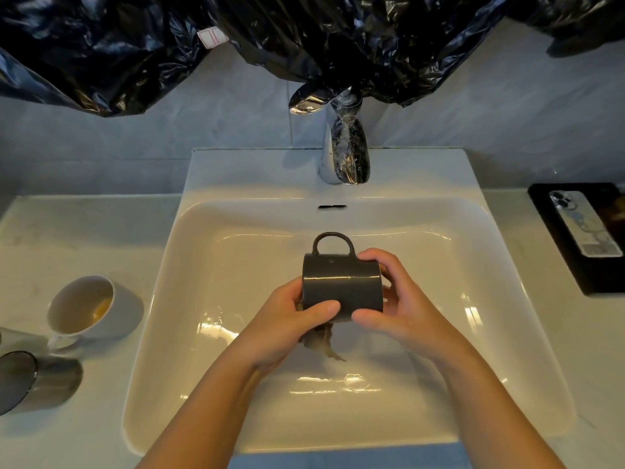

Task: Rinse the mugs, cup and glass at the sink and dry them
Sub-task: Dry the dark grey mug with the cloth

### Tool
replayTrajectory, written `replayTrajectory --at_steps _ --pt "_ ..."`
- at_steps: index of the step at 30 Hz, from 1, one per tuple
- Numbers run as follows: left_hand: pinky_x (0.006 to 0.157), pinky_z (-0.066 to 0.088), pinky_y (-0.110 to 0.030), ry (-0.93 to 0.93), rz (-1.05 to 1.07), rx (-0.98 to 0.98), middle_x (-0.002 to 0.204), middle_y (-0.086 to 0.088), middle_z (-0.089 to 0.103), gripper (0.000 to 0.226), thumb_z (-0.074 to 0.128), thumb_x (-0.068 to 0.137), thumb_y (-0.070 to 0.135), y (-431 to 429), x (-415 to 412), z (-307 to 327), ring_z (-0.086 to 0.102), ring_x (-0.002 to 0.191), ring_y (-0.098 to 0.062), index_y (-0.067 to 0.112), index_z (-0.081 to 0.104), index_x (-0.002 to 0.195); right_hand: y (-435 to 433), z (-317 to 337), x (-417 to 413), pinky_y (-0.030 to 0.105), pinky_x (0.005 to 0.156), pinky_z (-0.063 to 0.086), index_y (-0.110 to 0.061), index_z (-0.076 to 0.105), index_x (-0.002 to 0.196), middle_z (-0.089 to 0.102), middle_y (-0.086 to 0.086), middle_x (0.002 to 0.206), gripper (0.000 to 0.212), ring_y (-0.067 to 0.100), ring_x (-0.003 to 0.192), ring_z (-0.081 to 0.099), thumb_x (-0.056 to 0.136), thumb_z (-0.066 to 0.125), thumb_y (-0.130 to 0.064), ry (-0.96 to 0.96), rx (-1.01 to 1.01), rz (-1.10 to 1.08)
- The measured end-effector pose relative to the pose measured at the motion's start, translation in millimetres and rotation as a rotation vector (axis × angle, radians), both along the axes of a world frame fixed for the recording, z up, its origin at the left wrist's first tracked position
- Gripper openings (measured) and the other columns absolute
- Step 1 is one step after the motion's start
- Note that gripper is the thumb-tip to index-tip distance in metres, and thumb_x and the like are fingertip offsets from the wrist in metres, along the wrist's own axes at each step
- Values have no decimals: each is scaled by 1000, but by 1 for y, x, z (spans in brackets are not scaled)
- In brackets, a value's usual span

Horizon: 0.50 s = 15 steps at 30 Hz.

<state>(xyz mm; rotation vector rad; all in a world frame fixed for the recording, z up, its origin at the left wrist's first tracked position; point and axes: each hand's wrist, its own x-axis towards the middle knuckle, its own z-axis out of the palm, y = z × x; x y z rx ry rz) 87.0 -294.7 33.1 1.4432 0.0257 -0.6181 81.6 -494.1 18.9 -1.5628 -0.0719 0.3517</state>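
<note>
Both hands clasp the dark grey glazed ceramic mug (pixel 341 289), tipped sideways over the white porcelain sink basin (pixel 490 299). The left hand (pixel 287 330) curls round its mouth end and the right hand (pixel 402 306) round its base, with the handle pointing away. Brownish dregs (pixel 324 346) spill below the grip, probably to empty the mug before rinsing.

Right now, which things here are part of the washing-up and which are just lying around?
Part of the job: dark mug, held by left hand and right hand; sink; tap; white cup; grey glass.
Lying about: phone; black tray; black plastic sheet.
</note>
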Motion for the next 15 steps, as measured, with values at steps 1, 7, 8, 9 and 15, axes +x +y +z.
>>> replayTrajectory --at_steps 1,7,8,9,15 --pt "77 57 -48 -35 11 36 100 -10 69 32 72 83 22 0 1 -1 66 92 -33 26 63 113 1 -1 0 31 81 58 -52 48 123 53 -11 127 68 12 113 61 69 82 -28 14 21 4" --pt "62 53 -17 -266 -19 192 91 23 66 33 64 91 14 -3 -3 3 63 87 0 39 55 110 4 -3 6 40 74 61 -44 43 133 57 0 126 68 23 104 69 73 73 -46 268 63 -23" --pt "62 53 -17 -263 -19 187 90 20 66 33 63 91 13 -4 -4 3 64 85 -1 38 55 111 4 -3 6 40 72 61 -39 47 128 60 2 123 60 22 101 70 73 72 -44 279 43 -24" --pt "62 54 -18 -246 -29 179 89 16 66 32 64 91 13 -3 -4 1 64 81 -3 37 56 111 5 -3 6 38 70 61 -36 50 122 61 3 119 54 20 99 71 73 71 -41 268 18 -31" --pt "72 57 -27 -33 -150 78 101 4 69 49 71 75 42 3 -1 -2 68 92 -19 29 57 120 -2 -8 2 27 72 58 -39 49 122 60 -21 112 67 6 104 64 73 85 -12 70 -76 -11"
